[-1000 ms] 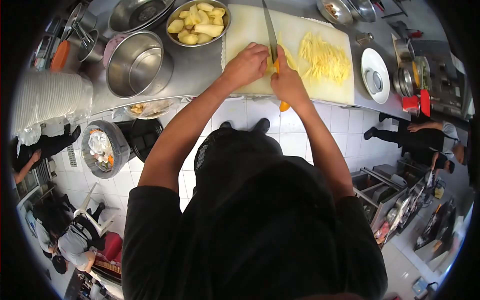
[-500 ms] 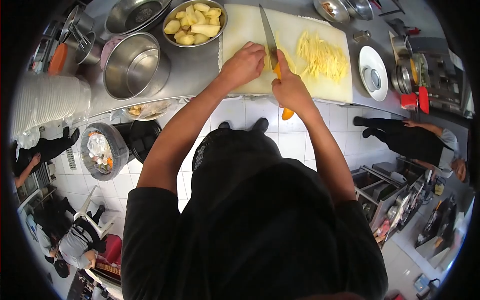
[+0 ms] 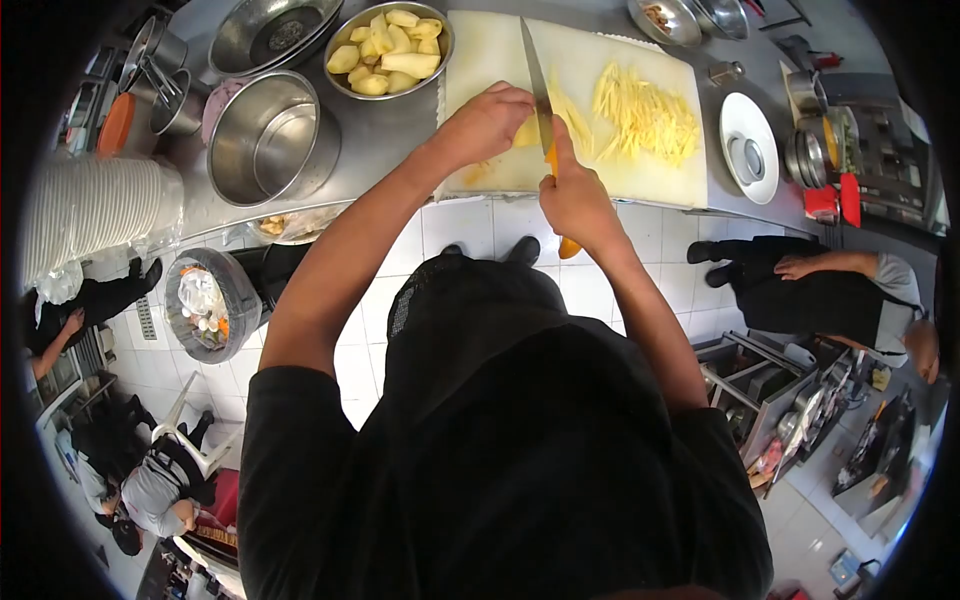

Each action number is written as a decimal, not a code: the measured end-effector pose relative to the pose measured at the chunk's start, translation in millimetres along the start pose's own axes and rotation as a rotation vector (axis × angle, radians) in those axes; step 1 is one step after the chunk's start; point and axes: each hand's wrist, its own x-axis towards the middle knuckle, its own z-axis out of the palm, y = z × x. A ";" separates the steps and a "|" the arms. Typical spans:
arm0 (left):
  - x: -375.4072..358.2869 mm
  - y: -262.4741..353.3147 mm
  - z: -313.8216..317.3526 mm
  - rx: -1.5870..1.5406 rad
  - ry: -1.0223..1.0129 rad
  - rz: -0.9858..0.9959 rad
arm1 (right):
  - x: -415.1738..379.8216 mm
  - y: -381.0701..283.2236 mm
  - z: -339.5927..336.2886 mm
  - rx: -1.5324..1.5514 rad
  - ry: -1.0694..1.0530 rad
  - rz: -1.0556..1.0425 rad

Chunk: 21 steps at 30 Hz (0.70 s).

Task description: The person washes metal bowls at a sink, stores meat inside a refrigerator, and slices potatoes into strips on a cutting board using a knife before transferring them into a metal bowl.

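Observation:
My right hand (image 3: 580, 195) is closed round the yellow handle of a long knife (image 3: 536, 75), its blade pointing away from me over the white cutting board (image 3: 490, 40). Just left of the blade, my left hand (image 3: 492, 122) has its fingers curled down on a piece of pale yellow potato (image 3: 526, 131). Thin strips (image 3: 568, 110) lie right beside the blade. Farther right on the board is a larger heap of cut strips (image 3: 645, 115). Peeled potato pieces fill a metal bowl (image 3: 392, 52) left of the board.
An empty metal pot (image 3: 270, 140) and a wide pan (image 3: 275, 35) stand left. White plates (image 3: 100, 210) are stacked at far left. Right of the board is a white oval dish (image 3: 748, 150). A waste bin (image 3: 212, 305) stands below. A person (image 3: 830, 290) is at the right.
My right hand and the knife handle have shifted slightly down and left. More strips show beside the blade. The person at the right has moved a little closer.

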 end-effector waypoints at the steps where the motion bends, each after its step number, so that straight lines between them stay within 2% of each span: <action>1: -0.9 -1.7 0.3 0.009 0.008 0.016 | 0.3 -0.6 0.1 0.006 -0.007 0.004; 8: -4.7 -1.4 5.4 0.028 0.015 0.048 | -0.1 0.5 2.4 0.038 0.012 0.001; 11: -3.8 -2.7 2.0 0.041 0.019 0.050 | 10.8 8.7 16.8 0.067 0.044 -0.033; 14: -6.6 4.7 0.2 0.017 -0.020 0.002 | 38.5 5.8 1.7 0.037 0.046 -0.039; 17: -3.6 3.9 -2.7 0.005 0.010 -0.014 | 22.3 -8.2 -19.1 0.145 -0.091 0.071; 21: -5.0 1.6 1.7 -0.023 0.056 -0.031 | 3.4 -0.4 -8.6 0.029 -0.025 -0.006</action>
